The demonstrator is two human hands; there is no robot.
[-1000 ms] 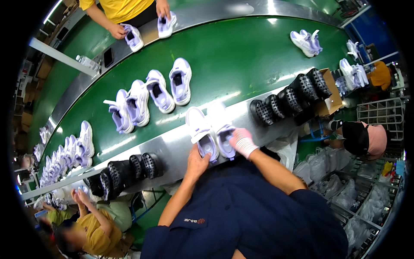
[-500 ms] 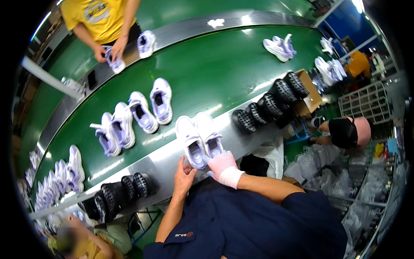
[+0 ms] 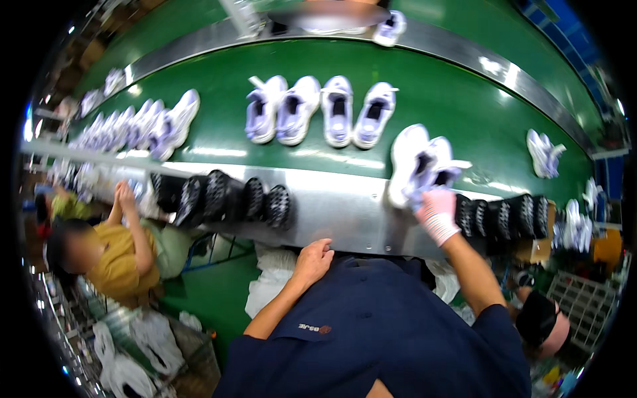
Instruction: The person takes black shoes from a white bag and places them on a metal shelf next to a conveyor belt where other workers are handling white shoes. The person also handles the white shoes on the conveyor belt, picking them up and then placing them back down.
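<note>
My right hand (image 3: 438, 211), in a pink-and-white striped glove, grips a pair of white and lilac sneakers by the heels. The left sneaker of this pair (image 3: 403, 174) points away from me. Its partner (image 3: 434, 162) is beside it, with a pale tongue or strap sticking out to the right; motion blurs both. They reach over the seam between the steel ledge (image 3: 332, 199) and the green belt (image 3: 298, 60). My bare left hand (image 3: 313, 263) rests at the ledge's near edge, fingers loosely bent and holding nothing.
Several sneakers (image 3: 337, 113) stand on the belt ahead, with a row (image 3: 126, 129) farther left. Black perforated shoe-shaped forms line the ledge on the left (image 3: 215, 196) and right (image 3: 501, 217). One person (image 3: 116, 259) sits at left; another (image 3: 544, 325) is low at right.
My view has turned, shifting the scene. My right hand has carried the sneaker pair rightward and away, toward the belt. My left hand has come away from the heels.
</note>
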